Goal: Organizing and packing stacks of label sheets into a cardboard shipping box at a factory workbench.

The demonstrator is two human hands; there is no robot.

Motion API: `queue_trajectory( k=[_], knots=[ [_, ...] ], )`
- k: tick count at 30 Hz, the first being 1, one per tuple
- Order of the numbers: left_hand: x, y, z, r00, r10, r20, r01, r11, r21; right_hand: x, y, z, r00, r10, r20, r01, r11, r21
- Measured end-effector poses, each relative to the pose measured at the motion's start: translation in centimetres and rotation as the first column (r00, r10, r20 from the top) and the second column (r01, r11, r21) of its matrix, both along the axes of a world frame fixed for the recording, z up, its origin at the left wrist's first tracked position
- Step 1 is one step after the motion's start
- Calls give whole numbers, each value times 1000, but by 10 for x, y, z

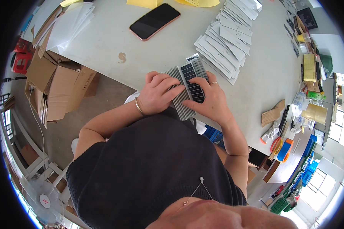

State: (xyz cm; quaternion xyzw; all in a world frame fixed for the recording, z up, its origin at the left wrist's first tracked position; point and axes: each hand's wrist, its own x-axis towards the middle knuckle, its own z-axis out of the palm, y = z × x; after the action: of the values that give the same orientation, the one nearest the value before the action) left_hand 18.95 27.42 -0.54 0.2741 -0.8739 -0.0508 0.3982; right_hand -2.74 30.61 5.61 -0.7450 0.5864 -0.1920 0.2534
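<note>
Grey ridged stack [182, 107] is held at the near edge of the counter [103, 42] between left hand [155, 94] and right hand [214, 100], its dark panel [195, 91], long axis pointing away from the body, under the right fingers.

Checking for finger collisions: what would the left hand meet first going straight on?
The left hand would probably first meet the dark rectangular panel with pale grid lines; depth is unclear.
</note>
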Motion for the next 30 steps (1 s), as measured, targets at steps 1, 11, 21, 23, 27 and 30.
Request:
queue_trajectory(
  k=[1,11,21,23,27,30],
  knots=[
    [0,-1,-2,1000,-8,-14,8,1000,-7,1,0,1,1000,-13,-21,14,1000,7],
    [0,-1,-1,999,-21,-40,21,1000,2,0,-1,-1,999,-39,38,37,998,42],
    [-2,-3,0,996,-40,-78,40,999,-3,-3,-3,-4,996,-32,83,28,998,48],
    [0,-2,-2,999,-26,-37,26,1000,5,-3,-2,-4,995,-31,90,27,999,40],
    [-1,-2,-3,999,-27,-41,27,1000,6,-4,-2,-5,996,-33,80,29,999,46],
    [-1,-2,-3,999,-25,-37,25,1000,7,-4,-2,-1,997,-24,79,21,999,47]
  ],
)
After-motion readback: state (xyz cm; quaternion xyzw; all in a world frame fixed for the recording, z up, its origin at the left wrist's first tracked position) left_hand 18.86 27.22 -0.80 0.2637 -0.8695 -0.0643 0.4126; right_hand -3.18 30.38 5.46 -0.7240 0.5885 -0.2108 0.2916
